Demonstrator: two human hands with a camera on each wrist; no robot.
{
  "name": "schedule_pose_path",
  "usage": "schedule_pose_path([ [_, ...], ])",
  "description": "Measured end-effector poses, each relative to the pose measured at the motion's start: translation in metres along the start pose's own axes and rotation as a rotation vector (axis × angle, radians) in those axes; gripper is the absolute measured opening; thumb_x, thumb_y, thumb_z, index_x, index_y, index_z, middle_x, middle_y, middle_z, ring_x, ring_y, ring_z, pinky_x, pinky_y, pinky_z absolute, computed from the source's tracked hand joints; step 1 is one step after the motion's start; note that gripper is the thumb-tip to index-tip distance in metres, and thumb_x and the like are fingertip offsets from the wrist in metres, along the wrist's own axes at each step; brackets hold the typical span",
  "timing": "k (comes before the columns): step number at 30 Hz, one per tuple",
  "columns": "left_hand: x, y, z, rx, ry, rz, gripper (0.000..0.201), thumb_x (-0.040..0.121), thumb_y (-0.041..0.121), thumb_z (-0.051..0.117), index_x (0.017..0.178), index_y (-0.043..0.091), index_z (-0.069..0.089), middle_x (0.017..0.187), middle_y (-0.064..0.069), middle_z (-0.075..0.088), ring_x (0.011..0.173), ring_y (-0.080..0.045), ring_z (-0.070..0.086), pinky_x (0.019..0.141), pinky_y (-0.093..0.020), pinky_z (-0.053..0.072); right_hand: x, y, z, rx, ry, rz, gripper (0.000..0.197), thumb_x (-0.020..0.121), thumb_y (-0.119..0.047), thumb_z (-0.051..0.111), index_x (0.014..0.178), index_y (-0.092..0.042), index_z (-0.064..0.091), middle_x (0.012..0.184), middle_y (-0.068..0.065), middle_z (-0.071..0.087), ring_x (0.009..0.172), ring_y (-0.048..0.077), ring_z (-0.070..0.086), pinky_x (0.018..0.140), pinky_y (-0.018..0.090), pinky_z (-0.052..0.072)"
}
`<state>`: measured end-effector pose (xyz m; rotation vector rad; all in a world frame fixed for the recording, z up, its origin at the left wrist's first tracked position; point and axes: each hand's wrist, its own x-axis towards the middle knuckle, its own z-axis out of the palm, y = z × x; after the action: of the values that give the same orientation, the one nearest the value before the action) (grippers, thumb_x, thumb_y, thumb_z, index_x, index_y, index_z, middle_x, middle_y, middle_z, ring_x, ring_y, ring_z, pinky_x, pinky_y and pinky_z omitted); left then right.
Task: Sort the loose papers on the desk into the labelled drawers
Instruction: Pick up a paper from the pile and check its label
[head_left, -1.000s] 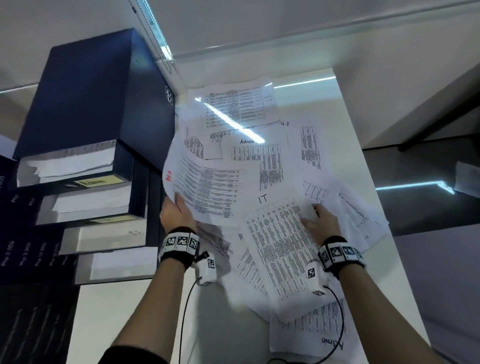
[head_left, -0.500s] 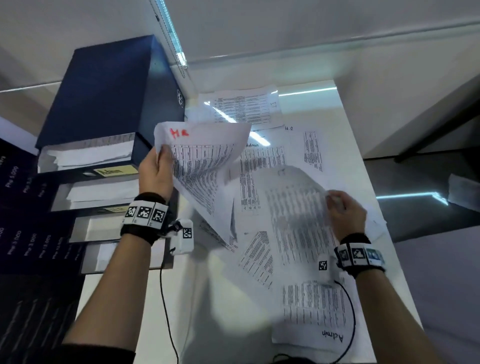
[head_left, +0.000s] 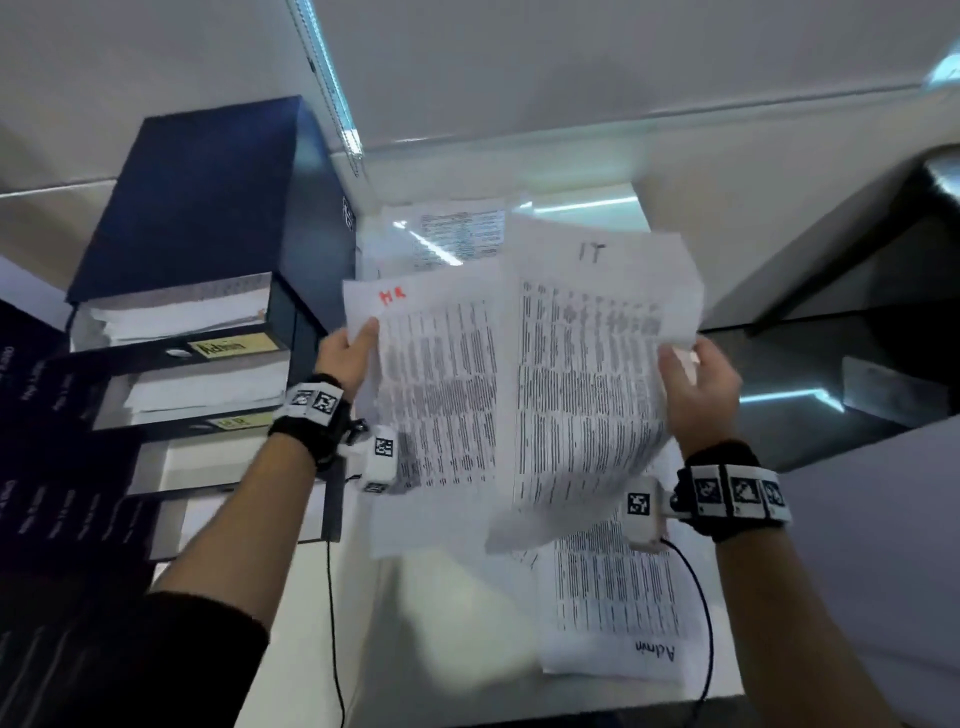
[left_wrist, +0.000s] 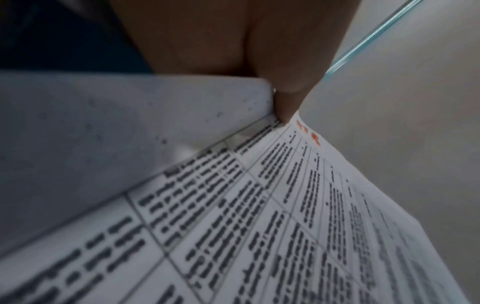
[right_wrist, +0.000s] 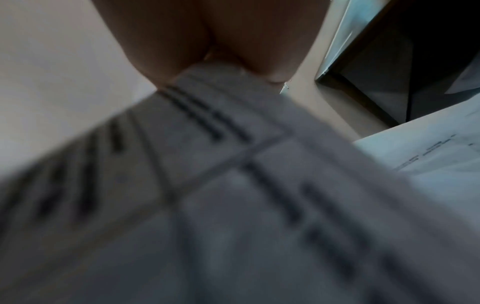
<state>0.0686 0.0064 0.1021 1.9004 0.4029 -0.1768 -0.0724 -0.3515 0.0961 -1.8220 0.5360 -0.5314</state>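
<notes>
Nearest us, an Admin sheet (head_left: 618, 603) lies flat on the white worktop (head_left: 447, 623), its handwritten heading turned toward the viewer.

Above it, both hands are raised. A second ago the left hand (head_left: 349, 358) pinned its sheet low against the pile and the right hand (head_left: 701, 387) rested on a flat page. Now each grip is clenched on its own paper, lifted clear of the worktop and held side by side with edges overlapping. We judge this as the reading step: headings are compared before filing.

The HR sheet (head_left: 441, 395), in the left grip, is pinched at its upper left edge between thumb and fingers (left_wrist: 284, 102). It is white, printed with a dense table, and marked in red at the top. The IT sheet (head_left: 597, 374), in the right grip, is held at its right edge. It carries a similar table, a dark handwritten heading, and curls at its lower end.

Further left, the dark drawer unit (head_left: 208, 218) stands with drawers pulled out. The Admin drawer (head_left: 208, 348) sits uppermost, and the HR drawer (head_left: 208, 415) below it; both already hold paper.

Farthest, more printed sheets (head_left: 457, 234) remain on the worktop.
</notes>
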Motion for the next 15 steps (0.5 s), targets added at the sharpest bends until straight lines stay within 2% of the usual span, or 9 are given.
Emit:
schedule_pose_path([
  [1,0.001,-0.012,0.010,0.048,-0.040,-0.062,0.065,0.090,0.054,0.058,0.128,0.001,0.058,0.123,-0.010,0.062,0.121,-0.032,0.057,0.102,-0.041,0.046,-0.003,0.006,0.003,-0.042,-0.042,0.055,0.028,0.095,-0.025,0.060,0.113,-0.005,0.064,0.100,0.005,0.071,0.095,0.017,0.068,0.087,0.036,0.056],
  [2,0.003,-0.025,0.019,0.096,-0.069,-0.109,0.075,0.088,0.057,0.056,0.137,0.001,0.050,0.138,-0.013,0.054,0.129,-0.033,0.050,0.109,-0.043,0.040,-0.007,0.012,0.007,-0.098,-0.089,0.098,0.030,0.094,-0.028,0.059,0.115,-0.005,0.064,0.105,0.009,0.071,0.097,0.024,0.067,0.088,0.041,0.056],
  [4,-0.005,-0.045,0.039,0.169,-0.101,-0.166,0.073,0.096,0.047,0.051,0.149,0.001,0.031,0.154,-0.015,0.034,0.141,-0.032,0.036,0.115,-0.039,0.029,-0.018,0.026,0.014,-0.199,-0.181,0.154,0.025,0.096,-0.026,0.057,0.112,-0.009,0.064,0.108,0.010,0.070,0.095,0.025,0.065,0.086,0.038,0.054],
  [6,-0.014,-0.067,0.056,0.188,-0.178,-0.231,0.068,0.100,0.042,0.048,0.152,0.005,0.024,0.158,-0.013,0.026,0.143,-0.031,0.031,0.116,-0.039,0.027,-0.033,0.043,0.020,-0.319,-0.265,0.232,0.028,0.097,-0.023,0.056,0.119,-0.008,0.062,0.114,0.009,0.067,0.100,0.024,0.061,0.087,0.032,0.048],
  [8,-0.025,-0.080,0.068,0.162,-0.217,-0.289,0.063,0.101,0.036,0.047,0.151,0.004,0.026,0.157,-0.015,0.028,0.142,-0.032,0.033,0.115,-0.038,0.028,-0.045,0.066,0.027,-0.456,-0.348,0.308,0.034,0.096,-0.021,0.056,0.126,-0.005,0.059,0.121,0.013,0.064,0.109,0.028,0.059,0.093,0.034,0.045],
  [10,-0.033,-0.095,0.077,0.154,-0.250,-0.343,0.062,0.100,0.037,0.050,0.147,0.001,0.034,0.153,-0.017,0.036,0.138,-0.033,0.039,0.114,-0.039,0.031,-0.056,0.087,0.032,-0.536,-0.421,0.367,0.033,0.095,-0.021,0.055,0.124,-0.006,0.060,0.121,0.014,0.066,0.108,0.030,0.061,0.092,0.034,0.046],
  [13,-0.061,-0.114,0.072,0.194,-0.373,-0.332,0.058,0.085,0.042,0.072,0.131,0.010,0.056,0.125,-0.005,0.061,0.115,-0.025,0.058,0.100,-0.037,0.045,-0.070,0.101,0.044,-0.583,-0.502,0.394,0.032,0.096,-0.021,0.056,0.123,-0.005,0.061,0.120,0.013,0.066,0.108,0.028,0.061,0.089,0.030,0.045],
  [15,-0.076,-0.125,0.066,0.247,-0.394,-0.296,0.056,0.073,0.036,0.084,0.119,0.013,0.062,0.117,-0.002,0.067,0.106,-0.023,0.064,0.096,-0.038,0.050,-0.075,0.102,0.053,-0.549,-0.516,0.387,0.031,0.095,-0.022,0.059,0.121,-0.005,0.062,0.118,0.011,0.068,0.103,0.025,0.062,0.089,0.030,0.046],
])
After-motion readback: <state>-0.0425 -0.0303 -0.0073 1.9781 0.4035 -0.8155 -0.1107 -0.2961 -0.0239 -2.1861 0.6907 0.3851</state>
